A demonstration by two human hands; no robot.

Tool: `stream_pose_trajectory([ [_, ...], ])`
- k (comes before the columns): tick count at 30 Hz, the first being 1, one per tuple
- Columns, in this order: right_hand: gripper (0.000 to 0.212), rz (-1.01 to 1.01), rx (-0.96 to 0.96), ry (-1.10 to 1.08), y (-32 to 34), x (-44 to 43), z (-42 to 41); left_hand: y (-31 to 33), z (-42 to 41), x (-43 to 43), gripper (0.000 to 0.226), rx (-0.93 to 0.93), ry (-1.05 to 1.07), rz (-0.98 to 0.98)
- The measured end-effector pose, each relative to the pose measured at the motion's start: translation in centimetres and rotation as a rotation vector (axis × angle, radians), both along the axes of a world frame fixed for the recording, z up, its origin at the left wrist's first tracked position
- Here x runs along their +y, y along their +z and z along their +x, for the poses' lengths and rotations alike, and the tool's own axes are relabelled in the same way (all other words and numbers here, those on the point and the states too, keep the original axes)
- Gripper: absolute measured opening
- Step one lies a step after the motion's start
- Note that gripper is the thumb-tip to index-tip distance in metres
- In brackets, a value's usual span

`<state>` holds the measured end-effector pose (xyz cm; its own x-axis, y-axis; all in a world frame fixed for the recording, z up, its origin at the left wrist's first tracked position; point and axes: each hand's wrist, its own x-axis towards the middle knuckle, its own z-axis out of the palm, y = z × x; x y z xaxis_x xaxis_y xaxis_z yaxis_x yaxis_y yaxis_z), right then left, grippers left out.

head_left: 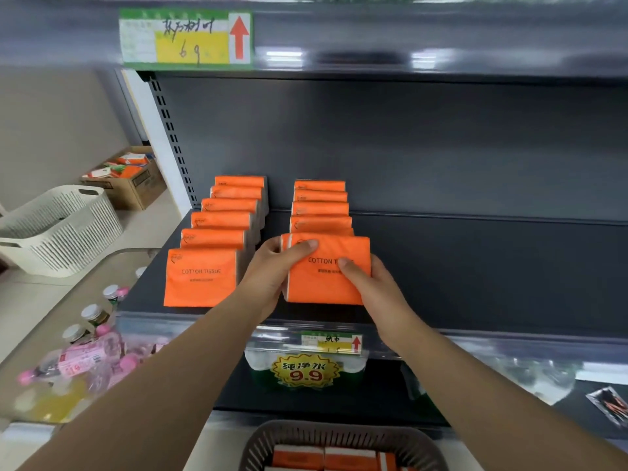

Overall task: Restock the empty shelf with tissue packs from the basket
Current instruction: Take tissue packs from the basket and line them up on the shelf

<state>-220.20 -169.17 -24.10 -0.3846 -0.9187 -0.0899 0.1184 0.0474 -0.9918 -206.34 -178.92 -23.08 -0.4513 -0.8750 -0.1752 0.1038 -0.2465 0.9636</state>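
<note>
Dark grey shelf spans the view from 9 to 3 o'clock, most of its board bare toward 3 o'clock. Two rows of orange tissue packs stand upright on it, running front to back: the left row, six packs, at 9 o'clock of centre, and the right row, four packs, just at 3 o'clock of the left one with a gap between them. A white slatted basket sits on the floor at 9 o'clock of the view. A dark basket lies at 6 o'clock, with more packs inside. Pink-capped bottles crowd the lower level at 8 o'clock. An open cardboard box sits at 1 o'clock of the white basket. The held tissue pack, printed COTTON TISSUE, stands at the front of the right row, slightly tilted; whether its base touches the board cannot be told. The left hand grips its 9 o'clock edge, thumb on the front face, fingers curled behind. The right hand grips its 3 o'clock edge likewise. A price label with a red arrow sits at 11 o'clock; a yellow 9.9 sign hangs at 6 o'clock of the held pack.
</note>
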Motion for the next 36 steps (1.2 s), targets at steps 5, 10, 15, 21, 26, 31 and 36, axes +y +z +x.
stream_pose_trajectory([
  [5, 0.032, -0.029, 0.024, -0.030, -0.6, -1.3, 0.1, -0.6, -0.7, -1.0, 0.043, -0.029, 0.025, -0.025],
  [10, 0.031, -0.050, 0.071, -0.062, -1.3, -2.3, 0.4, -1.7, -1.2, -1.2, 0.033, -0.043, 0.120, -0.087],
  [15, 0.031, -0.051, 0.094, -0.069, -2.6, -2.6, 0.6, -3.1, -1.5, -0.8, 0.034, -0.021, 0.137, -0.060],
  [21, 0.029, -0.047, 0.134, -0.076, -3.0, -2.8, 0.7, -3.5, -1.5, -0.7, 0.044, -0.016, 0.129, -0.015],
  [26, 0.033, -0.041, 0.150, -0.049, -3.2, -3.1, 0.8, -3.5, -1.6, -0.6, 0.042, -0.014, 0.082, -0.023],
  [31, 0.039, -0.039, 0.161, -0.032, -3.3, -3.3, 0.9, -3.4, -1.4, -0.5, 0.046, -0.009, 0.048, -0.052],
  [36, 0.043, -0.020, 0.170, -0.021, -3.4, -3.5, 0.8, -3.7, -1.3, -0.8, 0.043, -0.034, 0.032, -0.078],
])
